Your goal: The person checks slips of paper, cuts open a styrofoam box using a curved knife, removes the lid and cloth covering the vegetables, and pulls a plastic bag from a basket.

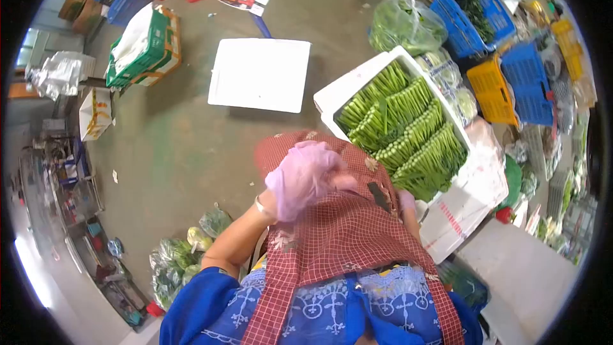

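My left hand (306, 176), in a thin pink glove, is held in front of the red checked apron (345, 230). Its fingers are loosely curled, slightly blurred, with the thumb apart; nothing shows in them. Of my right hand (407, 202) only a gloved sliver appears, beside the near edge of a white foam box (331, 122); its fingers are hidden. Bundles of green leafy stalks (408, 115) fill that box in neat rows. A white foam lid or closed box (260, 75) lies on the floor further ahead.
A large plastic bag of greens (407, 24) and blue (460, 38) and orange (490, 92) crates stand on the right. A green crate (135, 57) is at the left. Bagged vegetables (172, 265) lie near my left elbow. A printed white box (456, 217) sits under the filled one.
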`<action>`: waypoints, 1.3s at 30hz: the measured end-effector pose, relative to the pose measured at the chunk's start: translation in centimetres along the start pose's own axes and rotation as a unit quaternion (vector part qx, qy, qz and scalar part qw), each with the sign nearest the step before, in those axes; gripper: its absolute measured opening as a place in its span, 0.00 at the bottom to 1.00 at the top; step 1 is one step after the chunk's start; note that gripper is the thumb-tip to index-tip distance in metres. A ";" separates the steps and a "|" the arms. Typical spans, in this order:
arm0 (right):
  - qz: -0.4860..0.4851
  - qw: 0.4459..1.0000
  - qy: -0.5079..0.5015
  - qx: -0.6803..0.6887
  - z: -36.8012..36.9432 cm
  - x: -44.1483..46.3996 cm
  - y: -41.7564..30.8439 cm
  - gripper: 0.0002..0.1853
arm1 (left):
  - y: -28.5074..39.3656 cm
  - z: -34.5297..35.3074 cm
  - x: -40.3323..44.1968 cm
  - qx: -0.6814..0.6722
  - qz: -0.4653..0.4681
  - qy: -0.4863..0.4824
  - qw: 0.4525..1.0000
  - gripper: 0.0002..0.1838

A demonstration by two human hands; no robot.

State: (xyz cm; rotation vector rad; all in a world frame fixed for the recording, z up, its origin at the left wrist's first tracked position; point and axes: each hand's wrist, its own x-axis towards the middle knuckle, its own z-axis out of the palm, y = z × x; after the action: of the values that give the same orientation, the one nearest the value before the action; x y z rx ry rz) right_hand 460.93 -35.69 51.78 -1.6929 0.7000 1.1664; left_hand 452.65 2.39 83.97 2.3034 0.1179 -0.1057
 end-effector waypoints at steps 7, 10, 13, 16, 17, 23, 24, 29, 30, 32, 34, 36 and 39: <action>-0.030 0.992 0.037 -0.114 1.1 1.7 -2.3 0.14 | -7.6 2.1 -2.7 0.171 -0.202 -0.114 0.958 0.24; -0.078 0.977 -0.005 -0.199 2.1 1.7 -4.0 0.13 | -9.3 2.0 -4.3 0.146 -0.238 -0.093 0.956 0.24; -0.045 0.991 -0.045 -0.114 3.2 2.6 -6.1 0.10 | -10.6 1.0 -4.9 0.114 -0.272 -0.107 0.949 0.23; 0.002 0.998 0.002 -0.068 7.7 -0.4 -10.3 0.07 | -12.7 0.5 -5.2 0.106 -0.282 -0.107 0.947 0.22; -0.027 0.998 0.005 -0.056 9.2 -0.4 -10.8 0.07 | -13.5 0.1 -5.1 0.109 -0.276 -0.107 0.949 0.22; -0.059 0.987 0.023 -0.145 14.3 -0.2 -11.4 0.08 | -19.0 -5.8 -3.2 0.076 -0.266 -0.127 0.953 0.24; -0.051 0.981 0.037 -0.183 15.8 -0.4 -11.5 0.09 | -19.9 -7.3 -2.9 0.091 -0.273 -0.136 0.948 0.25; -0.392 0.671 -0.015 -0.629 20.3 1.4 -9.1 0.14 | -27.9 -11.8 -2.3 0.126 -0.272 -0.094 0.949 0.26; -0.296 0.790 -0.010 -0.536 21.5 1.0 -9.0 0.14 | -29.3 -12.5 -2.2 0.132 -0.271 -0.085 0.950 0.26; -0.161 0.937 0.053 -0.307 23.4 0.7 -8.2 0.15 | -31.2 -14.2 -1.4 0.140 -0.260 -0.085 0.952 0.26; -0.168 0.942 0.073 -0.281 24.7 -0.4 -8.1 0.14 | -32.3 -15.5 -0.3 0.152 -0.246 -0.098 0.952 0.26; -0.153 0.946 0.091 -0.271 27.2 -3.9 -10.4 0.14 | -33.2 -16.1 0.6 0.161 -0.220 -0.104 0.957 0.26; -0.091 0.977 0.085 -0.172 28.3 -5.1 -9.8 0.14 | -34.3 -16.4 1.4 0.166 -0.185 -0.113 0.962 0.26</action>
State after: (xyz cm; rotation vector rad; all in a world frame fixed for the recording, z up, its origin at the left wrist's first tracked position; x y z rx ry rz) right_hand 456.17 -6.10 56.90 -2.1191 0.4475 1.0653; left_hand 450.63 37.59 69.56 2.5559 0.4410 -0.6209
